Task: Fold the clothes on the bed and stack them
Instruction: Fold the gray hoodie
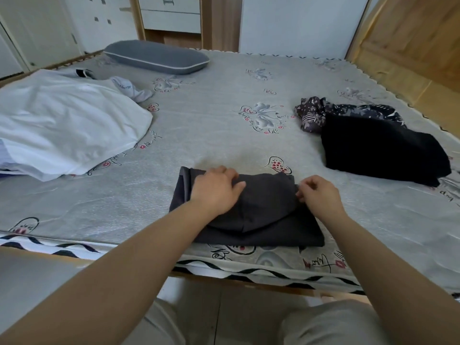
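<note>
we are looking down at a bed (224, 135) with a grey flowered sheet, and a dark grey garment (261, 212) is lying folded near its front edge, right before us. our left hand (215, 189) is resting flat on the left part of the garment, fingers lying fairly straight and close together, pressing the cloth down. our right hand (319, 192) is sitting at the garment's right edge, its fingers curled, and it is pinching the cloth there between thumb and fingertips. off to the right a black garment (378, 150) is lying on the sheet, touching a patterned cloth (313, 113) crumpled just behind it. at the left a white garment (67, 125) is spreading over the bed, with a white sock (134, 89) beside its far corner. a grey pillow (156, 57) is lying at the head of the bed, well apart from the clothes.
</note>
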